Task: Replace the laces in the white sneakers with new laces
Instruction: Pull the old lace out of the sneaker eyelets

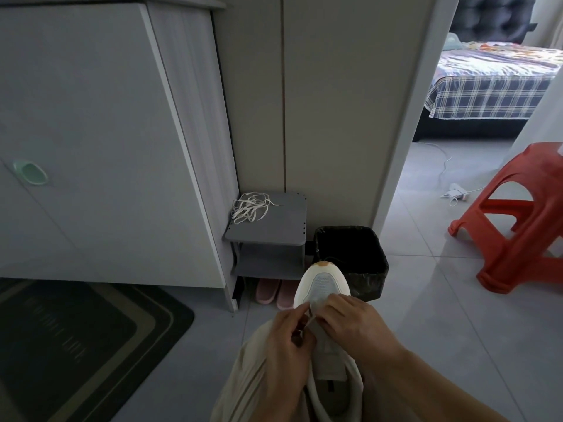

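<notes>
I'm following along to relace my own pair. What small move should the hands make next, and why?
Probably pull the lace on through at the toe end. The left hand and right hand both pinch it at the front of the white sneaker, and the tongue behind them looks unlaced, so only this lowest crossing seems in play.

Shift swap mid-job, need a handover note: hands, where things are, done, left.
Left hand: pinches a thin white lace by the toe-end eyelets.
Right hand: fingers curled on the same lace, at the white mesh-toed sneaker on the lap.
Loose pile of flat white laces on the small grey shelf; old or new, cannot tell.
Done: tongue behind the hands shows no lacing.
Left: lace this shoe; second sneaker not in view.
</notes>
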### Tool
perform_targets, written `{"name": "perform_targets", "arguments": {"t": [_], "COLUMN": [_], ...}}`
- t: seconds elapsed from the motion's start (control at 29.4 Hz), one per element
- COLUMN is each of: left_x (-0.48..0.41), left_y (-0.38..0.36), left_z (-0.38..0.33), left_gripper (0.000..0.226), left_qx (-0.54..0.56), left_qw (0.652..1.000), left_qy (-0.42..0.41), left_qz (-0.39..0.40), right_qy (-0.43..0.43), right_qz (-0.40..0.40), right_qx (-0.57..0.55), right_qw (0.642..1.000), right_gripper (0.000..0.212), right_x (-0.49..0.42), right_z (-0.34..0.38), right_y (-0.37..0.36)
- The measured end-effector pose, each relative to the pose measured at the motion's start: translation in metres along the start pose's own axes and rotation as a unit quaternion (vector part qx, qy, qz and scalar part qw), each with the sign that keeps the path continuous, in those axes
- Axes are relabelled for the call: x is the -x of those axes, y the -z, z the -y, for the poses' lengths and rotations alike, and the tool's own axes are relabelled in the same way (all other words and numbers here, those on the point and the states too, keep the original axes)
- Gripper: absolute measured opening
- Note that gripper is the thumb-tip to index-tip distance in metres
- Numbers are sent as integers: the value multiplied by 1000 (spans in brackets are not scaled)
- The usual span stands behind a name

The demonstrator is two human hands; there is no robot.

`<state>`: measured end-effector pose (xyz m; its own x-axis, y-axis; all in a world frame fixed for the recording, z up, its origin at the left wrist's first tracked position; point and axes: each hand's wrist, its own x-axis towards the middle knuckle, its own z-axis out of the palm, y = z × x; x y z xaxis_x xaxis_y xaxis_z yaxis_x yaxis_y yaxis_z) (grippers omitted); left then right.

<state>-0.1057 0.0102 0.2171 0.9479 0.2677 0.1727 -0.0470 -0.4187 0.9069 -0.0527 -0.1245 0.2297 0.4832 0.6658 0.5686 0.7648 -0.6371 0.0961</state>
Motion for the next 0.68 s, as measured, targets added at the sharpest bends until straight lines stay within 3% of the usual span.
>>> {"name": "perform_targets", "arguments": {"t": [0.1, 0.2, 0.31, 0.44, 0.54, 0.68], "left_x": [-1, -1, 0, -1, 0, 0], "left_y": [1, 1, 2, 4, 3, 4], "left_z": [-3, -5, -5, -3, -3, -3], "left_gripper": [34, 26, 32, 33, 30, 36], "left_qx": [12, 30, 25, 5, 4, -5], "left_qw": [1000, 998, 999, 999, 1000, 1000], "left_qy": [19, 47, 43, 32, 14, 4], "left_qz": [0, 21, 20, 18, 16, 6], "right_qy": [-64, -74, -63, -23, -11, 5], "right_qz": [10, 24, 32, 27, 21, 33], "right_qx": [-14, -17, -8, -27, -62, -38], "right_qw": [998, 997, 997, 999, 998, 999], "right_gripper": [26, 7, 21, 6, 15, 10], "right_x": [6, 7, 1, -6, -4, 0], "right_z": [13, 12, 7, 2, -5, -5], "right_y": [-1, 0, 0, 2, 0, 3]}}
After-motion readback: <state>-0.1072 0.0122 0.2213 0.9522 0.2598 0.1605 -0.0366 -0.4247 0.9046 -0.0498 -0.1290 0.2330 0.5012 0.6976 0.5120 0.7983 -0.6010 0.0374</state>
